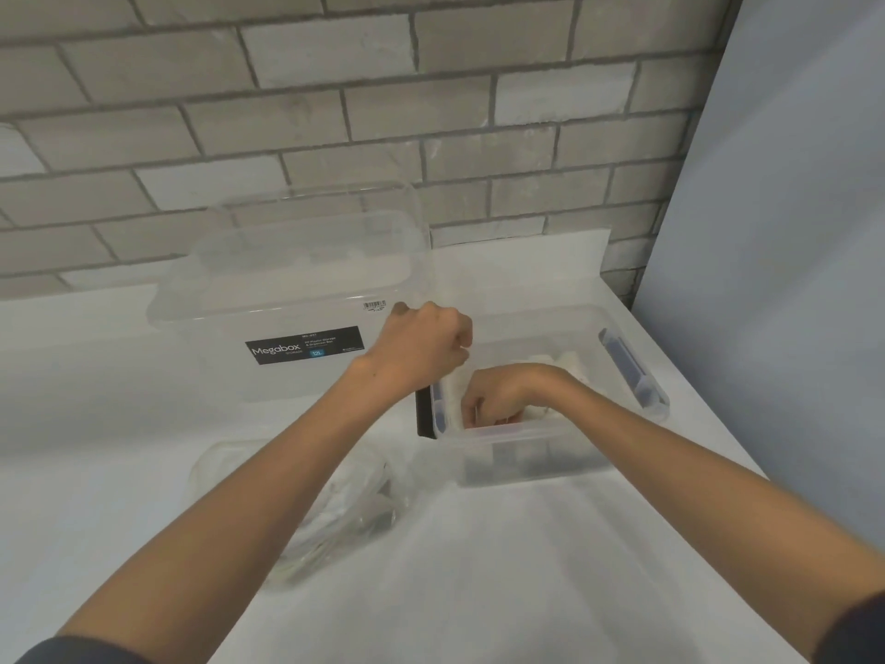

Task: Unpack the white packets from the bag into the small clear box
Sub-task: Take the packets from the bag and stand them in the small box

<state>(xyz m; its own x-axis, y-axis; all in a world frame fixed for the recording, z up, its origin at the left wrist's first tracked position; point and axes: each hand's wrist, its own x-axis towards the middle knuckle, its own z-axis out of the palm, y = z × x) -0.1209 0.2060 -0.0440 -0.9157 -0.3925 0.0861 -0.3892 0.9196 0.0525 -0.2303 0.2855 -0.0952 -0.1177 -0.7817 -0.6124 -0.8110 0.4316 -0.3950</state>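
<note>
Two bare arms reach forward over a white surface [479,567] set against a grey brick wall [335,112]. The right hand [507,393] is down inside a small clear plastic box [527,464], which has a blue clip [627,371] on its right side. Its fingers [471,409] are curled downward, gripping the soft white packets [570,364] that lie in the box. The left hand [428,340] hovers above the box's left rim, fingers drawn into a loose fist; whether they pinch anything cannot be told. A crumpled clear plastic bag [335,510] lies on the surface to the left of the small box, beneath the left forearm, its pale contents blurred. Behind it, just left of the small box, stands a large clear plastic storage box [287,289] bearing a black "Megabox" label [305,346].
</note>
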